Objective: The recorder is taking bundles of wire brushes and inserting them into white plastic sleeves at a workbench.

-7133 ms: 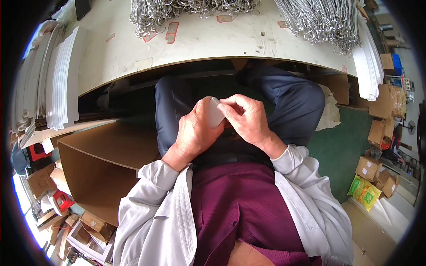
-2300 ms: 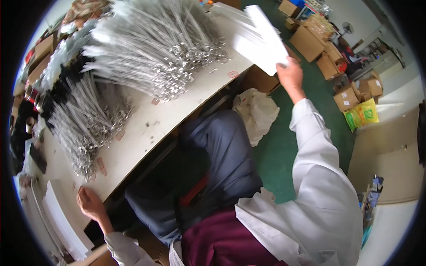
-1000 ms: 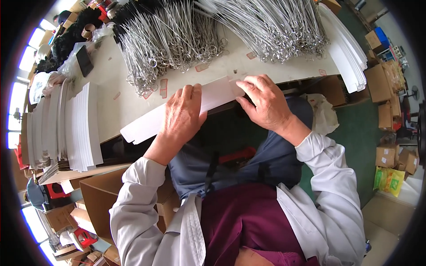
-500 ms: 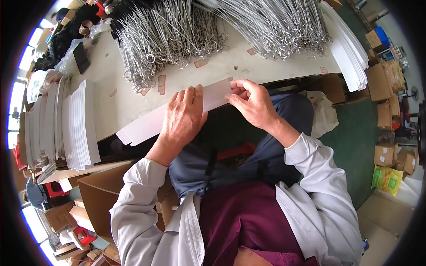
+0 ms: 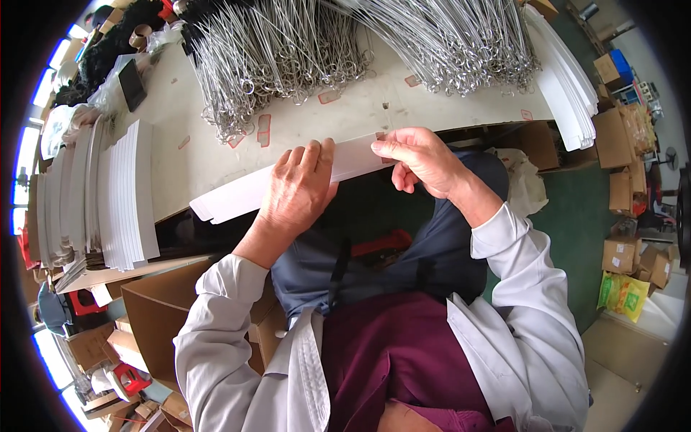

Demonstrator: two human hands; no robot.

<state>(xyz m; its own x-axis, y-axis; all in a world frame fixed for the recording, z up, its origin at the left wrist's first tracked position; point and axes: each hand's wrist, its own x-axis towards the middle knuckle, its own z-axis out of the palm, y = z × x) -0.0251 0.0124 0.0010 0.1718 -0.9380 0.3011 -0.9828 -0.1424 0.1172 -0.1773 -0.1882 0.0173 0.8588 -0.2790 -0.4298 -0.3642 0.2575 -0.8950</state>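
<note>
- The left hand [image 5: 299, 189] is lying over the middle of a long white card strip [image 5: 237, 196], fingers gripping it at the centre of the frame.
- The right hand [image 5: 421, 160] is pinching the strip's right end.
- The strip is lying along the near edge of the surface [image 5: 345, 115], below metal wire hooks [image 5: 288, 50].
- Stacked white strips [image 5: 122, 194] are sitting at the left.

A long pale worktable [image 5: 302, 133] stands over a green floor [image 5: 568, 216], brown cardboard boxes [image 5: 626, 180] crowd the right, and bright windows [image 5: 25, 155] glare at left.
</note>
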